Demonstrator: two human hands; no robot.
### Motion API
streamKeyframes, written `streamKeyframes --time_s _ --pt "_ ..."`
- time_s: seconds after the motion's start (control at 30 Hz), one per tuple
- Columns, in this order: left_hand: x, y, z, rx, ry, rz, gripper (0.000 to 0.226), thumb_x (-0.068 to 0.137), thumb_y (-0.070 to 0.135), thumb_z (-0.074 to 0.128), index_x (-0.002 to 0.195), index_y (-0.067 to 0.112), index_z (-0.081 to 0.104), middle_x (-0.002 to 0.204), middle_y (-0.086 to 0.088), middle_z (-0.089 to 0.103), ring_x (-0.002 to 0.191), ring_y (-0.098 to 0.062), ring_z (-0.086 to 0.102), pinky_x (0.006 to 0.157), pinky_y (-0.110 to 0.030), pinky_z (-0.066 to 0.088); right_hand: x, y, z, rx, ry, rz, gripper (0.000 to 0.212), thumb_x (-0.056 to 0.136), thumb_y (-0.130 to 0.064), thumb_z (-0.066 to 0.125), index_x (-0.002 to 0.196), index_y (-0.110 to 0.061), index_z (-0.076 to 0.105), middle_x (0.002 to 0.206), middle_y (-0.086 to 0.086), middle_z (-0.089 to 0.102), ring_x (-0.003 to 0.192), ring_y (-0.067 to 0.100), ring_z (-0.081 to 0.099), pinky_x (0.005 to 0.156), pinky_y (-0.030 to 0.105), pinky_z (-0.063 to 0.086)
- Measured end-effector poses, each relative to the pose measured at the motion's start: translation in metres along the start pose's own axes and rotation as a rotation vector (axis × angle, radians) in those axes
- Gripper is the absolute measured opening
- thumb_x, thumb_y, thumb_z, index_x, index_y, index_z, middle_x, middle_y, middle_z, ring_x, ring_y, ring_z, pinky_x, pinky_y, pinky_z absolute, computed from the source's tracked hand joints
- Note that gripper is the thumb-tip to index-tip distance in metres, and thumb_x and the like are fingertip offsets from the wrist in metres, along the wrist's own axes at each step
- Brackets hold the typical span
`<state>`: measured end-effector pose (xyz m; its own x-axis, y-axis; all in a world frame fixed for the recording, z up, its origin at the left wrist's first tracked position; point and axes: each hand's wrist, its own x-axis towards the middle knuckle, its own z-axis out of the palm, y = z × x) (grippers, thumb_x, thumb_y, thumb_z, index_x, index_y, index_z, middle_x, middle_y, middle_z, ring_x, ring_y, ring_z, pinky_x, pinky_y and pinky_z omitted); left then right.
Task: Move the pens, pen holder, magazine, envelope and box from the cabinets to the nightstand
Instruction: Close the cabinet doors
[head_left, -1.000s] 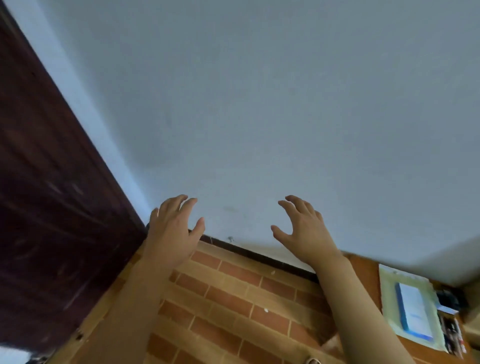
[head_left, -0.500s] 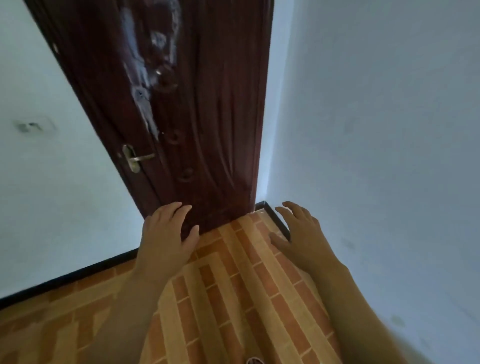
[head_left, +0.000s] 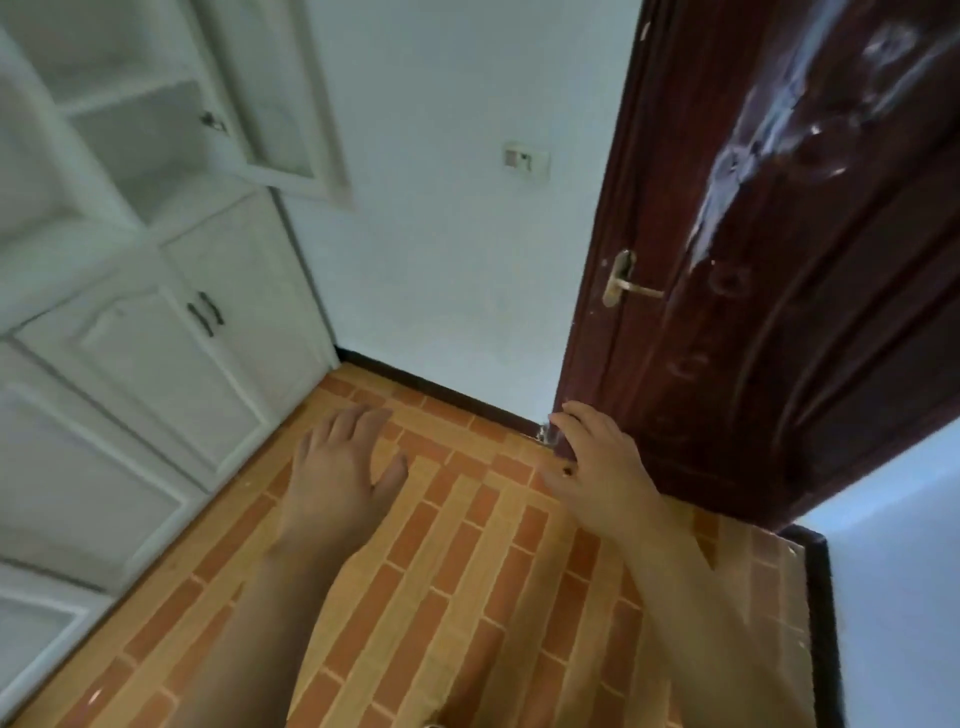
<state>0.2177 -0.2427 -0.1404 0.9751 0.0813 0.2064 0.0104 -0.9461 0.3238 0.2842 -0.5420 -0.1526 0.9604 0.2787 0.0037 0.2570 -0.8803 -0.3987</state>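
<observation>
Both grips empty, left hand and right hand loosely spread

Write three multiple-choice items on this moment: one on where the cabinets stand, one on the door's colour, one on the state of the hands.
1. Where do the cabinets stand in the view?
A. on the left
B. on the right
C. behind the door

2. What colour is the door?
A. white
B. dark reddish brown
C. green

3. What do the left hand and right hand hold?
A. a pen each
B. a box between them
C. nothing

Answers:
1. A, the white cabinets fill the left side, while the door is on the right.
2. B, the door is dark reddish brown with a brass handle.
3. C, both hands hang over the tiled floor with fingers spread and nothing in them.
</observation>
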Motion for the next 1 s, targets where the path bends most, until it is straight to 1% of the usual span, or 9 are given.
streamKeyframes --time_s 0.07,0.17,0.27,0.4,0.47,0.53,0.6,0.83,1.0 --pt "-0.023 -0.028 -0.013 0.037 0.034 -0.123 0.057 0.096 0.058 0.043 0.142 0.026 0.053 0.147 -0.001 0.052 0.136 -0.027 0.046 0.112 -0.053 0.04 0.019 -0.029 0.014 0.028 -0.055 -0.11 0.062 0.1 -0.054 0.054 0.155 -0.027 0.042 0.163 -0.008 0.032 0.151 0.015 0.027 0.121 0.044 0.029" --pt "-0.066 -0.069 -0.035 0.084 0.089 -0.31 0.061 0.095 0.061 0.04 0.143 0.026 0.053 0.147 -0.002 0.053 0.137 -0.027 0.046 0.113 -0.052 0.04 0.041 -0.081 0.034 0.017 -0.136 -0.29 0.067 0.1 -0.058 0.053 0.158 -0.03 0.036 0.166 -0.011 0.027 0.153 0.017 0.026 0.123 0.045 0.03" --pt "-0.115 -0.104 -0.059 0.122 0.15 -0.491 0.055 0.097 0.054 0.052 0.145 0.027 0.051 0.149 -0.001 0.052 0.139 -0.026 0.043 0.115 -0.051 0.038 0.051 -0.141 0.052 0.046 -0.193 -0.454 0.067 0.1 -0.06 0.052 0.158 -0.033 0.034 0.166 -0.012 0.025 0.154 0.015 0.025 0.123 0.042 0.031" --pt "-0.173 -0.147 -0.1 0.168 0.247 -0.654 0.054 0.099 0.051 0.053 0.147 0.026 0.05 0.151 -0.001 0.05 0.142 -0.027 0.041 0.116 -0.052 0.036 0.049 -0.223 0.069 0.076 -0.25 -0.647 0.066 0.101 -0.056 0.055 0.158 -0.031 0.036 0.167 -0.013 0.025 0.154 0.013 0.023 0.125 0.041 0.029" --pt "-0.198 -0.173 -0.123 0.184 0.302 -0.715 0.054 0.099 0.05 0.054 0.147 0.025 0.05 0.152 -0.003 0.049 0.143 -0.027 0.04 0.117 -0.053 0.036 0.047 -0.264 0.077 0.068 -0.262 -0.727 0.066 0.101 -0.056 0.055 0.159 -0.032 0.036 0.166 -0.014 0.024 0.154 0.012 0.021 0.126 0.043 0.028" --pt "-0.219 -0.199 -0.147 0.208 0.347 -0.753 0.054 0.1 0.05 0.053 0.147 0.025 0.049 0.152 -0.003 0.049 0.143 -0.027 0.04 0.117 -0.054 0.036 0.047 -0.305 0.084 0.049 -0.255 -0.795 0.066 0.1 -0.058 0.053 0.158 -0.031 0.036 0.166 -0.013 0.025 0.154 0.011 0.021 0.126 0.047 0.028" --pt "-0.233 -0.224 -0.169 0.226 0.373 -0.775 0.054 0.1 0.048 0.055 0.148 0.024 0.05 0.153 -0.004 0.049 0.144 -0.027 0.039 0.118 -0.054 0.035 0.049 -0.345 0.089 0.023 -0.235 -0.849 0.066 0.1 -0.058 0.051 0.157 -0.03 0.037 0.166 -0.01 0.027 0.154 0.012 0.021 0.125 0.048 0.028" --pt "-0.258 -0.308 -0.236 0.261 0.455 -0.79 0.053 0.099 0.046 0.058 0.147 0.025 0.049 0.151 -0.003 0.049 0.143 -0.027 0.04 0.116 -0.054 0.035 0.051 -0.477 0.106 0.014 -0.205 -0.964 0.063 0.102 -0.051 0.053 0.158 -0.028 0.038 0.168 -0.007 0.026 0.153 0.013 0.021 0.125 0.041 0.023" --pt "-0.289 -0.355 -0.266 0.299 0.466 -0.827 0.055 0.098 0.047 0.056 0.147 0.025 0.049 0.152 -0.003 0.049 0.143 -0.026 0.04 0.117 -0.052 0.034 0.047 -0.555 0.134 0.021 -0.206 -1.026 0.064 0.101 -0.052 0.053 0.158 -0.026 0.038 0.168 -0.004 0.026 0.154 0.016 0.021 0.126 0.042 0.021"
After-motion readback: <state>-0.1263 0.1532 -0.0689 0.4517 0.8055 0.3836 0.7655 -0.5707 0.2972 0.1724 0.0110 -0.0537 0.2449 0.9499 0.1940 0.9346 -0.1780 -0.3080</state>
